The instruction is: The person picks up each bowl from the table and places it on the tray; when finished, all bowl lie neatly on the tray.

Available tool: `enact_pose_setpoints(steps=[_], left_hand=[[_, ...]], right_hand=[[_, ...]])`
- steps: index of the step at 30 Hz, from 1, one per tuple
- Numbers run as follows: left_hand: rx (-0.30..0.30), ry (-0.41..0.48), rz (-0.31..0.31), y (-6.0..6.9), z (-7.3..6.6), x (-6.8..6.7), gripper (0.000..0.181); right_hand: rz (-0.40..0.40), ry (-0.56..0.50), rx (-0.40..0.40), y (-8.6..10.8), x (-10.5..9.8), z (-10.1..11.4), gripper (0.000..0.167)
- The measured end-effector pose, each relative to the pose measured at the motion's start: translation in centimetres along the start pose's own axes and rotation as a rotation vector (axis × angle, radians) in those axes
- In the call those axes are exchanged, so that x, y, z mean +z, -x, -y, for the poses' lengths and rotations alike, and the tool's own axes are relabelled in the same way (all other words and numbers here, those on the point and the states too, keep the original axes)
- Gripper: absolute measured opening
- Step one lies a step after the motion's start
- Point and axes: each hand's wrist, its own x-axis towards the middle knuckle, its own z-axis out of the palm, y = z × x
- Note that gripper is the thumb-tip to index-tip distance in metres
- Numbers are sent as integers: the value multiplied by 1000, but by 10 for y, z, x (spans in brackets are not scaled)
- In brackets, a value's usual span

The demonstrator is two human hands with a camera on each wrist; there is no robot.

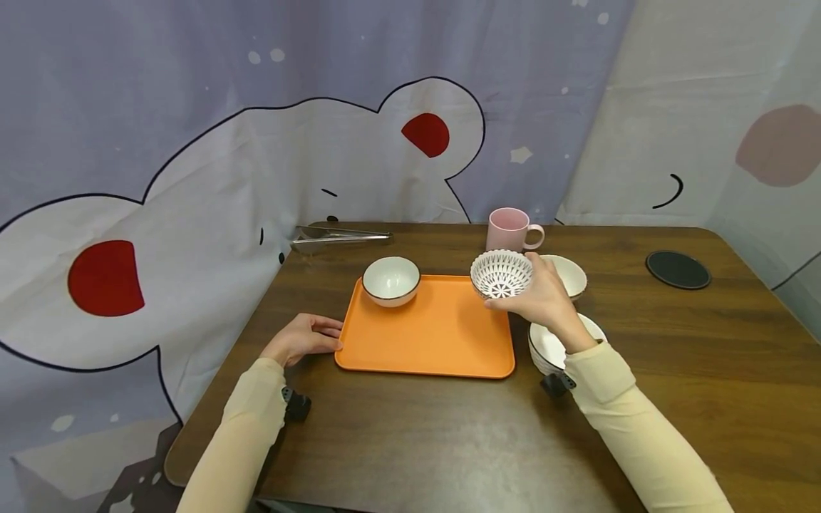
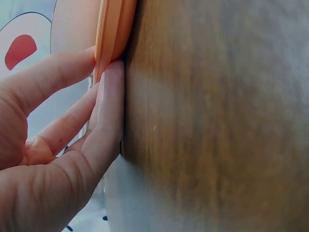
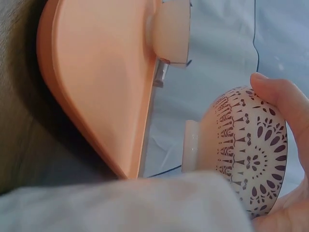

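One patterned bowl (image 1: 502, 273) held in right grip (image 1: 545, 299).

- Orange tray (image 1: 423, 342): shallow, rectangular, with rounded corners and raised rim. Lies flat; touched at left edge by fingers of the left hand (image 1: 303, 338).
- Patterned bowl (image 1: 502, 273): white, dark radial motif inside, dark petal-like marks and bands outside, plain foot ring. Gripped by the right hand (image 1: 547, 296), roughly upright, mouth up. Raised clear of the tray, near its far right corner.
- White bowl (image 1: 391, 279): pale inside, thin dark rim. Stands upright on the tray, at its far left corner.
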Motion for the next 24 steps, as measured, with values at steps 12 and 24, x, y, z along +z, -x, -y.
enact_pose_setpoints(steps=[12, 24], left_hand=[[-3, 11, -4, -2, 3, 0, 53], [-4, 14, -3, 0, 2, 0, 54]], right_hand=[[26, -23, 19, -5, 18, 7, 113], [42, -33, 58, -14, 38, 15, 114]])
